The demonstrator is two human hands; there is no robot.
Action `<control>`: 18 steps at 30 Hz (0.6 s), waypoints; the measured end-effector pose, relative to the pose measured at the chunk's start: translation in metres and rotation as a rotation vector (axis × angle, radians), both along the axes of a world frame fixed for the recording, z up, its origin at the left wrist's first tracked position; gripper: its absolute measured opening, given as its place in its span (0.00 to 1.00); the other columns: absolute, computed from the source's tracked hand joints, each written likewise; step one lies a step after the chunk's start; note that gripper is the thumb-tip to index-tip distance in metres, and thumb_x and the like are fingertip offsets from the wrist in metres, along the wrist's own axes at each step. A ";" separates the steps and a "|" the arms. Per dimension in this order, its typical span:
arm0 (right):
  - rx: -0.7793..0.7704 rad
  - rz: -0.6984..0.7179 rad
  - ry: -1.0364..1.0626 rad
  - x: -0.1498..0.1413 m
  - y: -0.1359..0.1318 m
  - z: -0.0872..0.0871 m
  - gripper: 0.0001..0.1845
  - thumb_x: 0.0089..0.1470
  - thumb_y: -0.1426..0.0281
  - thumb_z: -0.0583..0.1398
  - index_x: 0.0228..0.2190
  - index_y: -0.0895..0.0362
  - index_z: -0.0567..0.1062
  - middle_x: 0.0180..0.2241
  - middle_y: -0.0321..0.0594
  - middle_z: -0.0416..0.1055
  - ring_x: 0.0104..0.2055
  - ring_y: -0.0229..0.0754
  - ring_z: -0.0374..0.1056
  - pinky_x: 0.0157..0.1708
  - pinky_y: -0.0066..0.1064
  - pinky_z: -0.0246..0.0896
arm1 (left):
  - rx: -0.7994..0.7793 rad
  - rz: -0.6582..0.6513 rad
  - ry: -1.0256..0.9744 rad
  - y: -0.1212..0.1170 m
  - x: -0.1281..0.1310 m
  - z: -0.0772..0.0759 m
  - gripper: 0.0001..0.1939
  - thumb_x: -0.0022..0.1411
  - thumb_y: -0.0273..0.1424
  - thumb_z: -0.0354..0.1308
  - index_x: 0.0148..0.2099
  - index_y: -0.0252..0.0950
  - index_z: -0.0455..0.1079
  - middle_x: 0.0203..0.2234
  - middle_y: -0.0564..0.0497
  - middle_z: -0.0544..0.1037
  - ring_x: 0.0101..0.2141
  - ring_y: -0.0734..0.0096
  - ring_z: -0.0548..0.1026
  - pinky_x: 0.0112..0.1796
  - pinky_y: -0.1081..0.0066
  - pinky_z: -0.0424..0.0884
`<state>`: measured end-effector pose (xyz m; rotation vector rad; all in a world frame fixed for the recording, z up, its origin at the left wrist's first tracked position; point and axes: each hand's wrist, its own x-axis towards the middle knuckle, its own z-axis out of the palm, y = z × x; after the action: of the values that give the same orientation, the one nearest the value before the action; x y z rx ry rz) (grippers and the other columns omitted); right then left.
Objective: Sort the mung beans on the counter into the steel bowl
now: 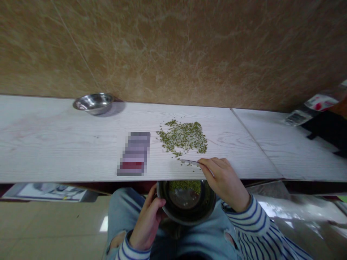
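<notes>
Right side: the fingers of my right hand (226, 180) are closing around one end of a thin metal utensil (189, 162), no open gap, thumb side toward the desk (54, 144). The utensil is pointing left, its free end sitting just by the near edge of the loose green beans (184, 137). Can't tell if that end is touching the desk. My wrist is hanging over the desk's front edge, above the right part of the dark-walled metal bowl (187, 216).

Left side: the fingers of my left hand (148, 218) are gripping that bowl by its left rim, thumb over the rim, the rest going behind it and partly hidden. The bowl is sitting over my jeans (121, 209), in front of the desk edge and partly under it, tilting up enough to be showing green beans inside (187, 186), gathering at the far side, with the near part of the bottom mostly bare.

The loose green beans are spreading in a rough patch on the desk, a few straying near the utensil. White is showing between them; can't tell if it's grains or desktop. A pixelated slab (134, 153) is lying left of the patch. A shiny shallow bowl (93, 104) is standing back left, by the marbled wall (173, 54).
</notes>
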<state>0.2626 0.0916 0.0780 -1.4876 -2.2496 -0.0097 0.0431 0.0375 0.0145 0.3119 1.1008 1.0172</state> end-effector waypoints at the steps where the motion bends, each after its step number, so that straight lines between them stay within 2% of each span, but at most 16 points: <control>1: -0.003 0.001 0.003 -0.001 0.000 0.000 0.09 0.61 0.71 0.53 0.41 0.55 0.71 0.35 0.41 0.74 0.39 0.41 0.69 0.40 0.35 0.56 | 0.001 -0.002 -0.003 0.000 0.000 0.000 0.26 0.49 0.26 0.57 0.53 0.40 0.65 0.40 0.50 0.76 0.35 0.67 0.72 0.34 0.69 0.69; 18: -0.006 0.008 -0.019 -0.002 0.007 0.003 0.10 0.61 0.70 0.52 0.41 0.56 0.72 0.36 0.42 0.75 0.39 0.41 0.69 0.41 0.34 0.56 | -0.007 0.018 0.007 0.001 -0.001 0.001 0.26 0.47 0.28 0.58 0.52 0.40 0.68 0.37 0.51 0.77 0.34 0.67 0.71 0.32 0.68 0.68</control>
<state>0.2606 0.0986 0.0808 -1.4879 -2.2720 -0.0149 0.0425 0.0382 0.0152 0.3001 1.1151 1.0289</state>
